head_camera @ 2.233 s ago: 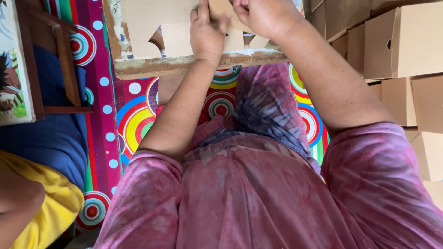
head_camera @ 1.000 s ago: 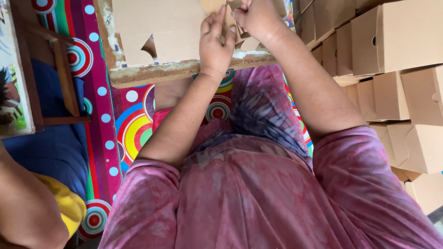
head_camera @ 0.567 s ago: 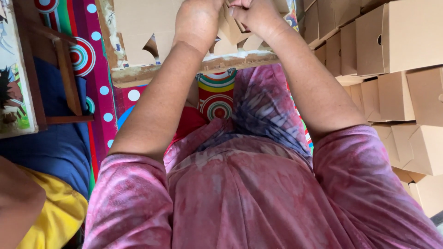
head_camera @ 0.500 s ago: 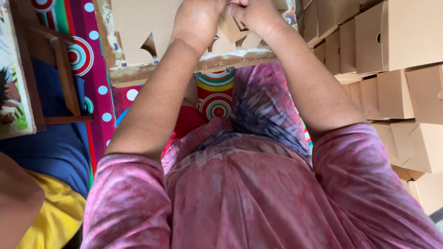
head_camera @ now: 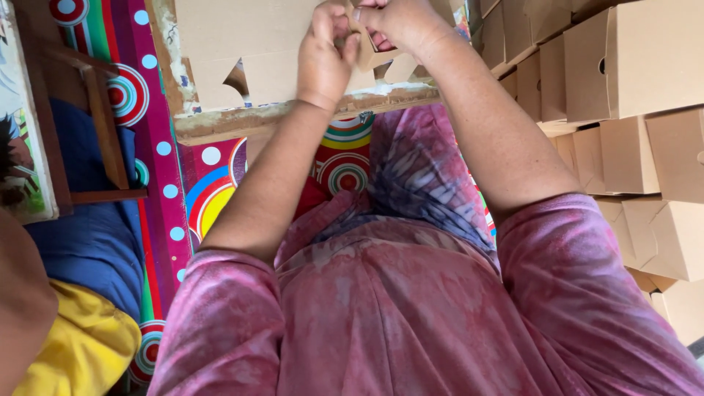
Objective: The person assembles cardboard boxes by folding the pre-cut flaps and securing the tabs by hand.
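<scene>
Head view, looking down the person's own chest: a flat brown cardboard blank [head_camera: 367,55] sits at the top of the frame, held over a worn wooden counter [head_camera: 293,121] whose chipped front edge runs just under the wrists. The left hand [head_camera: 326,55] pinches a flap of the blank between thumb and fingers, its grip closed on the card. The right hand [head_camera: 400,22] meets it from the other side, fingers curled over the same flap, grip also clenched on the cardboard; the two hands nearly touch.

More cut cardboard sheets [head_camera: 235,37] lie flat on the counter to the left of the hands, with notched edges showing. To the right, a stack of folded brown boxes [head_camera: 631,110] rises in rows, close beside the right forearm. Beneath the counter lies a bright mat [head_camera: 169,147] with rings and dots. A dark wooden frame [head_camera: 99,125] and blue cloth [head_camera: 81,235] sit at the left, with a yellow cloth [head_camera: 70,345] at the lower left corner.

Both forearms reach up and forward from pink tie-dyed sleeves [head_camera: 220,315], elbows bent and spread, wrists converging over the counter's edge.
</scene>
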